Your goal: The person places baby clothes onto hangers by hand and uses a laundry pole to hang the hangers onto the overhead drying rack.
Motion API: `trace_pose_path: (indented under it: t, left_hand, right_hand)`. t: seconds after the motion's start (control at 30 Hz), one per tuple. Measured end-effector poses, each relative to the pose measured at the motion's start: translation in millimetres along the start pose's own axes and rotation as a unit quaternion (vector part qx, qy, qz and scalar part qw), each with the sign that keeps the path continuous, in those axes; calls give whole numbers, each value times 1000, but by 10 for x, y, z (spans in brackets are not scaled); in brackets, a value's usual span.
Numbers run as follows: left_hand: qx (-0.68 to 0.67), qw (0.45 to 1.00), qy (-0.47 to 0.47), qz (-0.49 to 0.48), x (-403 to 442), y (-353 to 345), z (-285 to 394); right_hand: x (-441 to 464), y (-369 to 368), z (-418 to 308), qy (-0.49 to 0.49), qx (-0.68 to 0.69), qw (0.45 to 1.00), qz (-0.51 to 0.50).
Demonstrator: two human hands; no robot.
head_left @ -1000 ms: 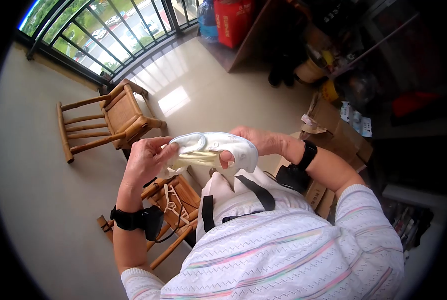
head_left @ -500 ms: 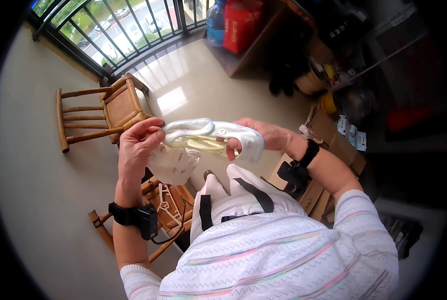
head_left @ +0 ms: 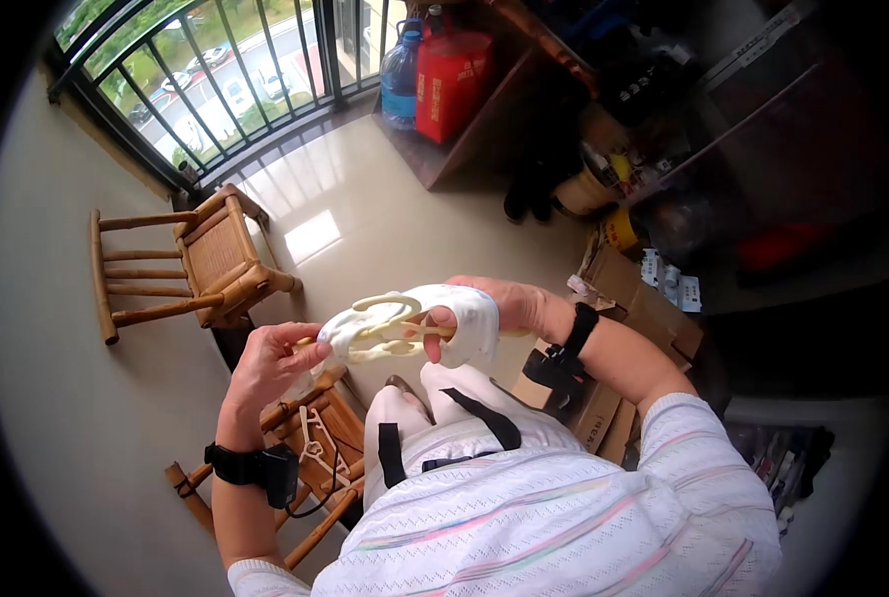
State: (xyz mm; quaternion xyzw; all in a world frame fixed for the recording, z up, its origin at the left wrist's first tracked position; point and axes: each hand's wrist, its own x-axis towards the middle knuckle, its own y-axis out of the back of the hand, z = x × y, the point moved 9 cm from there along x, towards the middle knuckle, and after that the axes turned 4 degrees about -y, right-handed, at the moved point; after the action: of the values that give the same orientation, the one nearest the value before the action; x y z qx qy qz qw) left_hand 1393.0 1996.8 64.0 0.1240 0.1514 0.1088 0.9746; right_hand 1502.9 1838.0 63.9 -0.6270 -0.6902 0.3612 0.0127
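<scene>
A white baby bib (head_left: 477, 338) with a pale blue edge stretches between my two hands. Along it lies a pale yellow plastic clothes hanger (head_left: 383, 302), whose thin bar sticks out past the bib on the right. My left hand (head_left: 265, 360) pinches the left end of the bib, and a yellow tip of the hanger shows beside the fingertips. On the other side, my right hand (head_left: 509, 306) grips the bib and hanger, its finger and thumb showing through the bib's opening. Cloth hides the rest of those fingers.
Below my left arm, a white hanger (head_left: 317, 443) rests on a bamboo chair (head_left: 290, 428). Another bamboo chair (head_left: 220, 254) stands ahead left, near the balcony railing (head_left: 215, 90). Cardboard boxes (head_left: 653, 333) lie right; a water bottle (head_left: 400, 80) and red bag (head_left: 452, 85) stand ahead.
The bib has been turned so the yellow hanger now shows over its front, with a bar end poking out right. Both hands sit slightly lower in view. The clear plastic bag is now mostly hidden.
</scene>
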Motion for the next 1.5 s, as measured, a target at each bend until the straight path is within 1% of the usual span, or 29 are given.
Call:
trace_pose_path:
  t: [0.07, 0.1, 0.2, 0.23, 0.3, 0.33, 0.37, 0.43, 0.5, 0.53, 0.57, 0.6, 0.63, 0.73, 0.77, 0.83, 0.87, 0.9, 0.93, 0.97, 1.0, 1.07, 1.1, 1.17, 1.23, 1.27, 1.33, 1.43, 1.5]
  left_hand:
    - [-45, 998, 2, 35, 48, -2, -131]
    - [-56, 997, -2, 51, 75, 5, -178]
    - [-43, 995, -48, 77, 163, 14, -3]
    - [-70, 994, -23, 82, 202, -23, 14]
    - [-106, 989, -26, 97, 315, -74, 2]
    - [-146, 984, 7, 100, 369, -119, 20]
    - [-142, 986, 1, 90, 447, -159, 51]
    - [-130, 985, 2, 115, 625, -159, 118]
    - [-138, 985, -6, 108, 852, -290, 278]
    - [-150, 983, -10, 106, 951, -357, 342]
    - [-163, 981, -11, 103, 1070, -427, 422]
    - [-155, 983, -14, 99, 1210, -499, 493]
    - [-150, 985, -13, 88, 1367, -586, 545]
    - [-128, 989, -10, 80, 1801, -782, 655]
    - [-125, 989, -8, 74, 1930, -883, 718]
    - [-119, 989, -11, 91, 2182, -1054, 889]
    - [-115, 990, -17, 86, 2308, -1132, 974]
    - [-111, 991, -14, 78, 2439, -1205, 1028]
    - [-125, 990, -16, 65, 2571, -1277, 1068]
    - [-139, 989, -18, 54, 2694, -1349, 1109]
    - [-121, 992, -9, 46, 2804, -1417, 1148]
    - [-138, 990, -14, 31, 2981, -1580, 1334]
    - [-159, 987, -21, 20, 3065, -1650, 1417]
    - [-151, 988, -22, -21, 3258, -1740, 1509]
    - [-90, 990, -52, -100, 3399, -1916, 1721]
    - [-92, 986, -29, -139, 3490, -1975, 1689]
    - [-85, 985, -39, -145, 3721, -2006, 1606]
    - [-52, 985, -55, -158, 4052, -2046, 1731]
    - [44, 985, -85, -141, 4250, -2022, 1920]
  right_hand:
    - [-26, 40, -83, 37, -33, 999, 22]
    - [-13, 149, -66, 44, -78, 995, 34]
    - [-116, 459, -134, 62, -97, 990, 79]
    - [-159, 577, -132, 52, -89, 991, 88]
    - [-232, 783, -112, 48, -83, 990, 105]
    - [-260, 914, -89, 46, -22, 991, 128]
    - [-302, 1052, -71, 45, 41, 987, 150]
    - [-489, 1188, -221, 52, 46, 984, 163]
    - [-663, 1234, -346, 56, 145, 981, 116]
    - [-710, 1333, -365, 64, 149, 980, 116]
    - [-807, 1459, -471, 101, 18, 984, 145]
    - [-922, 1564, -561, 133, -111, 969, 176]
    - [-1015, 1708, -572, 139, -103, 968, 183]
    - [-1464, 2289, -662, 170, -57, 927, 330]
    - [-1563, 2427, -655, 171, -51, 926, 334]
    - [-1826, 2775, -618, 176, -92, 893, 404]
    - [-1950, 2856, -645, 209, -135, 877, 412]
    - [-2090, 2883, -660, 209, -128, 876, 416]
    - [-2283, 2776, -832, 234, -254, 829, 439]
    - [-2411, 2671, -947, 254, -376, 767, 453]
    - [-2458, 2728, -918, 253, -369, 768, 457]
    - [-2576, 2703, -980, 316, -431, 717, 448]
    - [-2636, 2753, -990, 316, -427, 716, 454]
    - [-2690, 2975, -908, 206, -416, 740, 487]
    - [-2805, 3080, -942, 205, -389, 743, 505]
    - [-2861, 3147, -957, 205, -366, 747, 515]
    - [-2933, 3246, -1028, 192, -375, 737, 528]
    - [-3019, 3363, -1155, 177, -375, 721, 556]
    - [-3089, 3479, -1279, 171, -366, 717, 568]
